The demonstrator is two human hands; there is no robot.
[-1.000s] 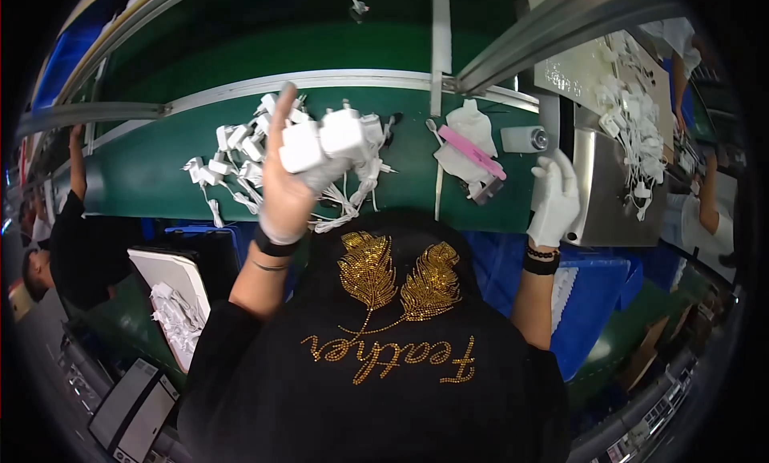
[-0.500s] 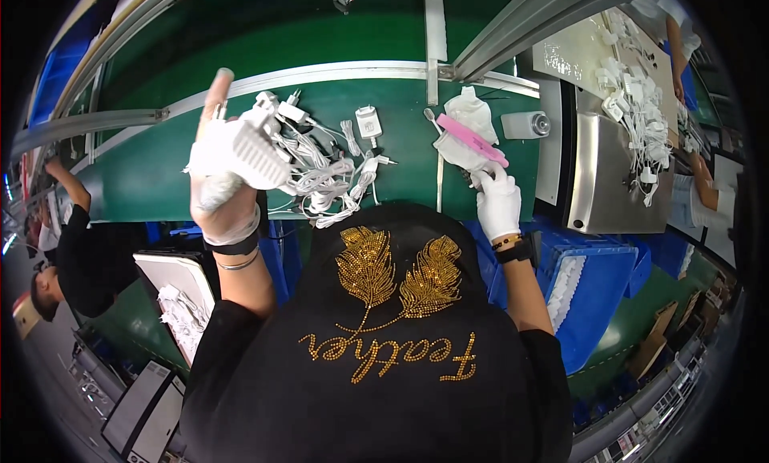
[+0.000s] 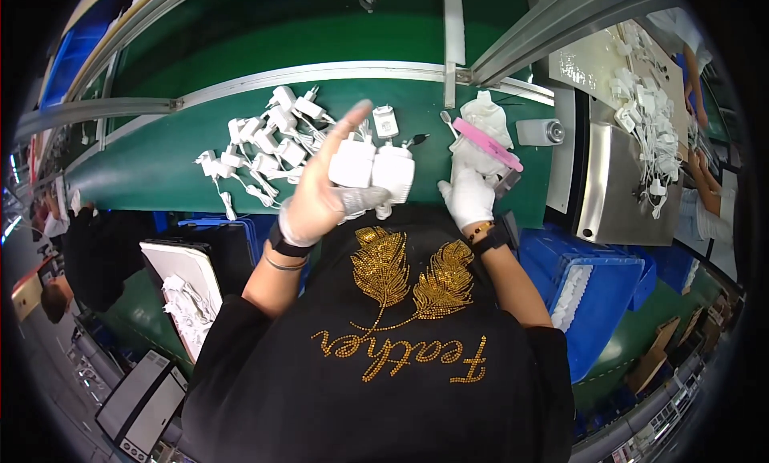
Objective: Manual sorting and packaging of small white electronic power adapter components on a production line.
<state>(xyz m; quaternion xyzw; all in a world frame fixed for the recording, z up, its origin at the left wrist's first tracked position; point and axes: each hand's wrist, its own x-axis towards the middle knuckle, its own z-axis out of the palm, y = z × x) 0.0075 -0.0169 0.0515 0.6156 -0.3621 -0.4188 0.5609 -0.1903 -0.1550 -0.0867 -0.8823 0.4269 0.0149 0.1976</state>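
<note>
My left hand (image 3: pixel 316 203), in a glove that leaves some fingers bare, grips two white power adapters (image 3: pixel 351 163) side by side in front of my chest. Its index finger points up and away from them. A dark plug tip (image 3: pixel 418 139) shows just beyond the right-hand adapter. My right hand (image 3: pixel 469 197), in a white glove, rests on the bench by a white cloth (image 3: pixel 485 118), thumb spread from the fingers. A small grey block (image 3: pixel 506 184) lies against its right side. Across the cloth lies a pink strip (image 3: pixel 487 144).
Several white adapters with cables (image 3: pixel 268 138) lie heaped on the green bench at left. A single adapter (image 3: pixel 385 121), a small brush (image 3: pixel 447 120) and a clear bottle (image 3: pixel 540 132) lie farther back. Metal posts (image 3: pixel 561 30) frame the bench. Blue bins (image 3: pixel 589 287) stand below right.
My left hand has moved right with the adapters, from over the left of the heap to in front of my chest. My right hand has shifted left and its thumb has spread.
</note>
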